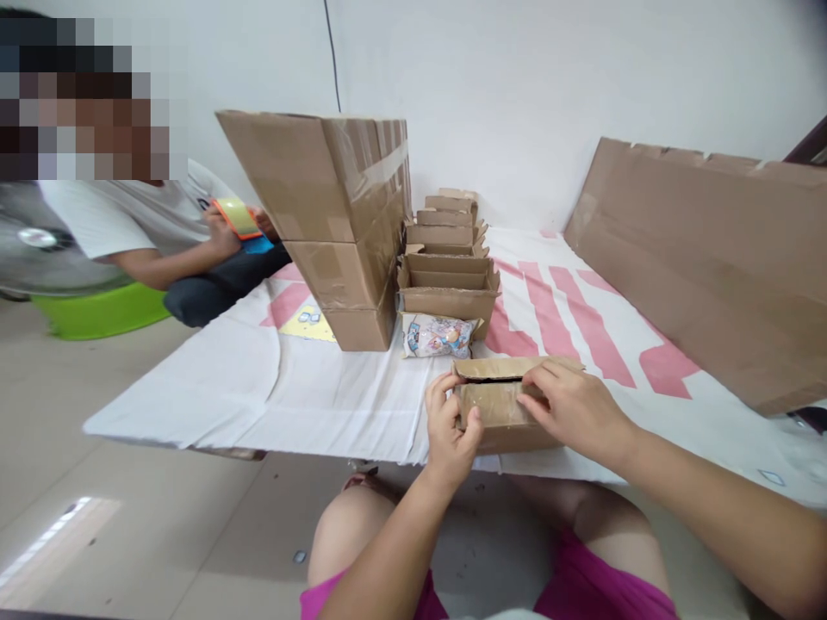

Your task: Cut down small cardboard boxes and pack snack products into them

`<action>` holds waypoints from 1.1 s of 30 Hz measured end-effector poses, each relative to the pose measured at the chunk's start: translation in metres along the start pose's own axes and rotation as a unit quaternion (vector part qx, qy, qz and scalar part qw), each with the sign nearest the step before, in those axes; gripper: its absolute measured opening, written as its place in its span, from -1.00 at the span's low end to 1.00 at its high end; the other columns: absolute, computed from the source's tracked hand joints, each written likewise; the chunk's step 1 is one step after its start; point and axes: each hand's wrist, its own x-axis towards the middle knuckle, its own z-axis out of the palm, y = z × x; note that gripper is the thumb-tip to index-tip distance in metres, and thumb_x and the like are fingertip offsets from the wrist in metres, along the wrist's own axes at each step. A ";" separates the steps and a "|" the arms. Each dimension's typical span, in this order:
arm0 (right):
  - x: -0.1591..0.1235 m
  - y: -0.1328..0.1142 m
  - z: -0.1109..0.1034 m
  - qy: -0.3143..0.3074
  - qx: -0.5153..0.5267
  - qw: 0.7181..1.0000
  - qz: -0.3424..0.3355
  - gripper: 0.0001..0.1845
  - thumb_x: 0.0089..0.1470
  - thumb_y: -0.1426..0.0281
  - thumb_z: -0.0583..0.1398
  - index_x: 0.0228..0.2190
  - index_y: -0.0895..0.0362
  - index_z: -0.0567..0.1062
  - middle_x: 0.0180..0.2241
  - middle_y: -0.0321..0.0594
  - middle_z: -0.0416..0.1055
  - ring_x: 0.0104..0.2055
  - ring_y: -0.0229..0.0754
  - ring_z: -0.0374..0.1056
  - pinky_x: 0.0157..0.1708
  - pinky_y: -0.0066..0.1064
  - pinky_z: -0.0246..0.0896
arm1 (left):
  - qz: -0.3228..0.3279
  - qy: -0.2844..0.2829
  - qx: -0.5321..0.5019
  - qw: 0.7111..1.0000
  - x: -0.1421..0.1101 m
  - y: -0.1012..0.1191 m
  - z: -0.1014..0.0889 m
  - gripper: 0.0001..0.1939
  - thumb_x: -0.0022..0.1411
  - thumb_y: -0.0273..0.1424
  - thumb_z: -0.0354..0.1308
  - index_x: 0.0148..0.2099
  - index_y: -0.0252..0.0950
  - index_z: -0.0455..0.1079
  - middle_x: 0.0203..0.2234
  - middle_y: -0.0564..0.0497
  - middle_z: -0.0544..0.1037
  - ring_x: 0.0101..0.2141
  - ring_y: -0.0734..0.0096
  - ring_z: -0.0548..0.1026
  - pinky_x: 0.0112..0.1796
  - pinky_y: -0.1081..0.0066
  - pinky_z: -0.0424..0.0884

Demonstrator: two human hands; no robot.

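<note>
A small brown cardboard box (500, 437) sits at the table's near edge, its top flaps almost together with a dark gap between them. My left hand (452, 424) grips the box's left end, thumb on the front flap and fingers round the side. On the right, my right hand (561, 398) pinches at the flaps, its fingertips at the gap. Just behind the box lies a printed plastic packet (440, 335). Beyond it, open cardboard boxes (449, 301) stand in a row toward the wall.
Taped cartons (362, 207) are stacked left of the row. A large cardboard sheet (698, 258) leans at the right. At the left, a person (148, 215) holds an orange tape dispenser (238, 219). A cloth (349, 405) covers the table.
</note>
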 end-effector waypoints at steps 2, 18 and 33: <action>0.000 -0.003 -0.001 -0.005 -0.027 1.000 -0.005 -0.91 0.13 0.43 0.21 -0.42 0.13 0.47 -0.39 -0.23 0.50 -0.28 -0.13 0.41 -0.33 -0.36 0.16 | -0.002 0.001 0.001 1.000 0.000 0.000 0.000 -0.87 0.28 -0.37 0.04 -0.35 -0.24 0.26 -0.07 -0.14 0.41 0.04 0.16 0.36 0.06 0.07 0.35; 0.004 -0.006 -0.004 -0.057 -0.003 0.998 0.033 -0.98 0.08 0.47 0.24 -0.37 0.13 0.50 -0.34 -0.24 0.53 -0.29 -0.15 0.43 -0.36 -0.38 0.16 | 0.001 0.000 -0.005 1.000 0.000 0.002 0.000 -0.92 0.28 -0.38 0.05 -0.27 -0.25 0.32 -0.05 -0.14 0.41 0.04 0.16 0.36 0.06 0.07 0.34; 0.009 -0.004 0.009 -0.110 -0.082 0.990 -0.031 -0.83 0.14 0.55 0.13 -0.39 0.15 0.51 -0.44 -0.16 0.54 -0.38 -0.12 0.46 -0.45 -0.34 0.00 | -0.009 -0.021 -0.001 1.000 -0.004 0.001 0.001 -0.86 0.29 -0.34 0.02 -0.21 -0.25 0.37 -0.04 -0.15 0.39 0.12 0.09 0.29 0.10 0.04 0.31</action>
